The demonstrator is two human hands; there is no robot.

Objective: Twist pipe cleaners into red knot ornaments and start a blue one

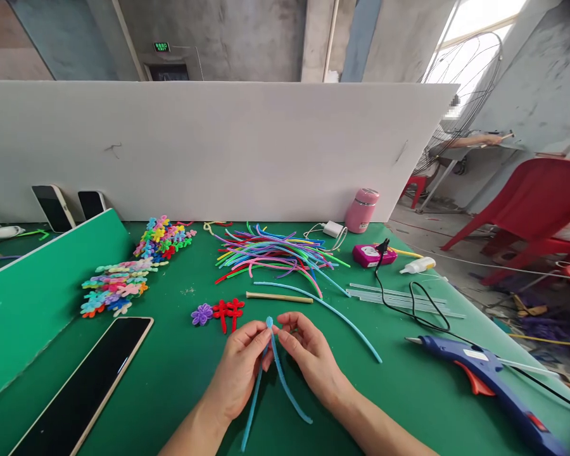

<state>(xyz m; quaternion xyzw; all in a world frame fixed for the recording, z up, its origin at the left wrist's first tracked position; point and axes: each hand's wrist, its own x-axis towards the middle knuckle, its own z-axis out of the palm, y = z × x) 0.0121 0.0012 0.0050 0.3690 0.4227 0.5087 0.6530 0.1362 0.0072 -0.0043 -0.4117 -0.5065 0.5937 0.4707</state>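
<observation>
A light blue pipe cleaner [285, 384] is bent at its top into a small loop, with two long tails hanging down toward me. My left hand [241, 358] pinches it just below the loop, between thumb and forefinger. On the other side, my right hand [308, 351] has its thumb and fingertips closed at the bend of the same pipe cleaner. Beyond my hands lie a purple pipe-cleaner flower [202, 315] and red flower shapes with stems [228, 311]. Another light blue pipe cleaner [342, 315] curves across the green table, near a thin tan stick [279, 297].
A pile of coloured pipe cleaners [270, 253] lies at the back. Finished flower shapes [118, 285] sit left, above a large dark tablet [83, 386]. At right are a blue glue gun [484, 367] with its black cord, clear glue sticks [403, 299] and a pink bottle [361, 212].
</observation>
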